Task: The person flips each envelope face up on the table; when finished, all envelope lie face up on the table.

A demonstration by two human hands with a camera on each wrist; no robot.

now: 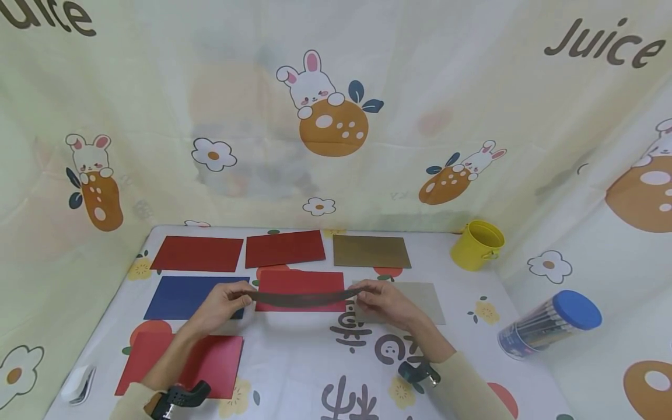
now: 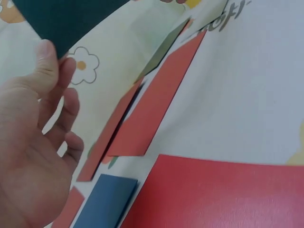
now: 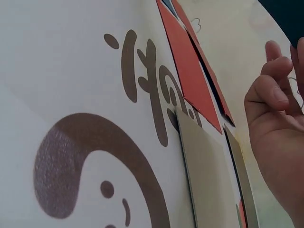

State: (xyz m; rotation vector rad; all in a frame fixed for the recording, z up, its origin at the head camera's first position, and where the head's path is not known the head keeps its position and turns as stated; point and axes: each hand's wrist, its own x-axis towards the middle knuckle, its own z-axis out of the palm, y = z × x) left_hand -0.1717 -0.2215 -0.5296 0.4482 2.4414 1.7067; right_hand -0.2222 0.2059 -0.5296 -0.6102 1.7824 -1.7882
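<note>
Both hands hold one dark grey-green rectangular card sheet point(image 1: 303, 298) edge-on to the head camera, lifted above the counter point(image 1: 294, 361) with its printed cartoon cloth. Left hand point(image 1: 223, 306) pinches the sheet's left end, thumb on top and fingers curled beneath; the left wrist view shows the thumb pressed on the dark sheet's corner point(image 2: 61, 21). Right hand point(image 1: 385, 301) pinches the right end the same way; in the right wrist view its fingers point(image 3: 270, 97) are curled, the sheet only just in frame at the top corner. The sheet sags slightly in the middle. Taking the held sheet as landmark: directly beneath and behind it lies a red rectangular card point(image 1: 300, 283); to its left, a blue rectangular card point(image 1: 181, 296); under the right hand, a pale grey card point(image 1: 420, 300). Behind it, a back row: two dark red cards point(image 1: 198, 254) point(image 1: 284, 248) and a brown card point(image 1: 370, 251). Nearer than the sheet, at left, a larger red card point(image 1: 210, 361). Well right of it, a yellow cup point(image 1: 476, 245) and a blue-lidded clear tub of pens point(image 1: 548, 324) on its side.
</note>
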